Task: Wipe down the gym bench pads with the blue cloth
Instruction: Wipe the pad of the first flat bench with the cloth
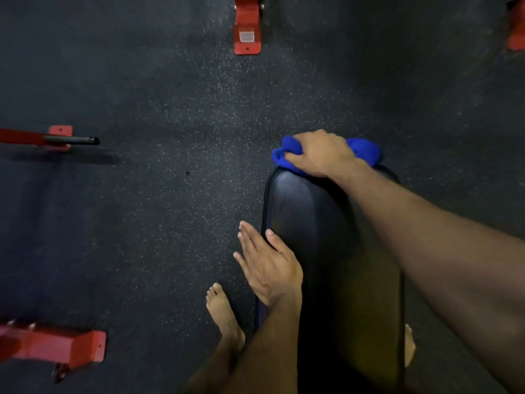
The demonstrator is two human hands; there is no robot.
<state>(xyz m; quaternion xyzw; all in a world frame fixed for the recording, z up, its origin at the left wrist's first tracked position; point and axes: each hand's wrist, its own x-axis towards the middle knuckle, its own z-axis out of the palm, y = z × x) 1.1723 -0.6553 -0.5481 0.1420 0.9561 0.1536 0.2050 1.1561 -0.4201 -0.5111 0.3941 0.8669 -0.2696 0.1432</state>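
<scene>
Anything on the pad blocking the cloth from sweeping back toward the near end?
Only the left hand, resting on the bench pad at its left edge. The right hand grips the blue cloth at the far end; the middle looks bare.

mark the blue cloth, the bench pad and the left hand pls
blue cloth (pixel 365 150), head view, bunched part right of the knuckles
bench pad (pixel 309 211), head view, bare top surface
left hand (pixel 270 268), head view, back of the hand
</scene>
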